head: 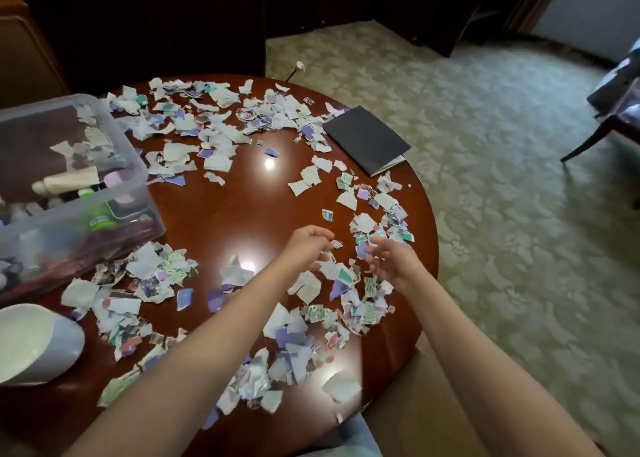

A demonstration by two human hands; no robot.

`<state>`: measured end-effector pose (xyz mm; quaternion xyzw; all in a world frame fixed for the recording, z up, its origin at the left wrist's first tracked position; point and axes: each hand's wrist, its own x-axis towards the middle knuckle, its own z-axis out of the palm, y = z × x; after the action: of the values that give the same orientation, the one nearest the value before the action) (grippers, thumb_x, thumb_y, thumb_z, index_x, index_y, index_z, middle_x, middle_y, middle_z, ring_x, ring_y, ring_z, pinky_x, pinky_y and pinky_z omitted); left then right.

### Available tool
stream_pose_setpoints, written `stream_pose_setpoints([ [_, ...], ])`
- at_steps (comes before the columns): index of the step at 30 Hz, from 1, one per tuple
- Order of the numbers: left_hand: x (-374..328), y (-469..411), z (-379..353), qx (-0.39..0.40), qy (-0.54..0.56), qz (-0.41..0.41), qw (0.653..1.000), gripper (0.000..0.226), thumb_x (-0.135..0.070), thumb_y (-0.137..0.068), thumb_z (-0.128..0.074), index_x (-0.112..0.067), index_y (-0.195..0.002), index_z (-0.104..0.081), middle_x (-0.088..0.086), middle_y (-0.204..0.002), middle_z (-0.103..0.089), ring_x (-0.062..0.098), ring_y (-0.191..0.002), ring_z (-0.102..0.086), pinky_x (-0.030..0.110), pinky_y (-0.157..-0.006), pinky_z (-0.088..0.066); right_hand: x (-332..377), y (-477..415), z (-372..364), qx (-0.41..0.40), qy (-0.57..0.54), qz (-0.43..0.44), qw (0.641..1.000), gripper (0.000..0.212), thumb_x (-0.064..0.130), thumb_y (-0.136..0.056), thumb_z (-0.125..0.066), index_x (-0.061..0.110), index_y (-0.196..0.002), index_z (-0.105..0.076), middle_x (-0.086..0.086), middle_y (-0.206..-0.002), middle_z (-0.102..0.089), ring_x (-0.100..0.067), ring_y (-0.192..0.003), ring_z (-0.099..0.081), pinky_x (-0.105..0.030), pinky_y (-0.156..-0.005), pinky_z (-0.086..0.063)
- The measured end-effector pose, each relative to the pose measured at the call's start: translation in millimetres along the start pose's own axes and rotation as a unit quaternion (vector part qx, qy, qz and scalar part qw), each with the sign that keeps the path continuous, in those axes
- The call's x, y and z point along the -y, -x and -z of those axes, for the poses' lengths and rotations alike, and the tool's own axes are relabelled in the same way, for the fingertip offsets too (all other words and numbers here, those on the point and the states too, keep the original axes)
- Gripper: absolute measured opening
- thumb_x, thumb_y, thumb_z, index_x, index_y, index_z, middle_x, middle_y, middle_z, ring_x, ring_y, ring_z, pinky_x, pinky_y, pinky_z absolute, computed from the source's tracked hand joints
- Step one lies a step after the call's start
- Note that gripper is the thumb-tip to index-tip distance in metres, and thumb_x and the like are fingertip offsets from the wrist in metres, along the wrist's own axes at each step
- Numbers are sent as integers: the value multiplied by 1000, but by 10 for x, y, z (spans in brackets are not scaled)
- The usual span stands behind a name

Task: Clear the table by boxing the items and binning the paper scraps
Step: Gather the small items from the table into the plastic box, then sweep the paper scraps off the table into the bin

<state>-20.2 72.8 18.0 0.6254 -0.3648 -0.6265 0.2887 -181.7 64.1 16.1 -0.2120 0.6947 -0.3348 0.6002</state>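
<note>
Torn paper scraps (214,144) in white, purple and green lie scattered over the round dark red table (221,210). My left hand (310,243) hovers over the right side of the table, its fingers curled and pinching a small scrap (336,244). My right hand (389,257) is close beside it with fingers spread and relaxed above a heap of scraps (346,276). A clear plastic box (114,137) at the left holds tubes, bottles and some scraps. A dark notebook (365,137) lies at the table's far right edge.
A white bin (38,342) lies tipped at the near left of the table. Patterned carpet (502,196) spreads to the right, with a dark chair (613,110) at the far right. Dark furniture stands behind the table. A cardboard surface (415,404) shows below the table's near edge.
</note>
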Motion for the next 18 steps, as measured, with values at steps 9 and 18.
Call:
stream_pose_setpoints([
  [9, -373, -867, -677, -105, 55, 27, 993, 22, -2, -92, -45, -18, -82, -56, 4, -87, -59, 11, -63, -51, 20, -58, -45, 724, -1102, 342, 56, 75, 7, 996, 20, 8, -92, -50, 4, -109, -59, -6, -73, -56, -12, -54, -45, -20, -51, -34],
  [18, -482, -1208, -1061, -198, -3, 1, 980, 22, -8, -93, -46, -24, -81, -55, -1, -80, -54, 10, -64, -51, 22, -55, -42, 977, -1853, 721, -85, 258, 253, 929, 19, 8, -92, -46, 22, -86, -57, -7, -111, -59, -18, -85, -55, -30, -72, -44],
])
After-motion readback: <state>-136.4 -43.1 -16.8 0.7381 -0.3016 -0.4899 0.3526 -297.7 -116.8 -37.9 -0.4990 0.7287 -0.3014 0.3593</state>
